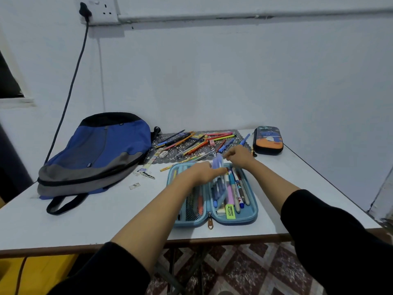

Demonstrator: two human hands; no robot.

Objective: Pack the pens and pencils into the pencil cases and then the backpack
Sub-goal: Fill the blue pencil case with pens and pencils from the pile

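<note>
White table [85, 220], one backpack [95, 154], two pencil cases [253, 213], two hands [202, 173]

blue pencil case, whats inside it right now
The open blue pencil case holds pens, markers and a green eraser on its right side, and an orange pen behind mesh on the left. The left hand and forearm cover much of the left side.

light: dim, cool, even, bluish cast
shadows: soft, faint under the backpack [93, 154]
blur: hands smeared by motion
edges: wide-angle bending, wall trunking [255, 14] curves
</note>
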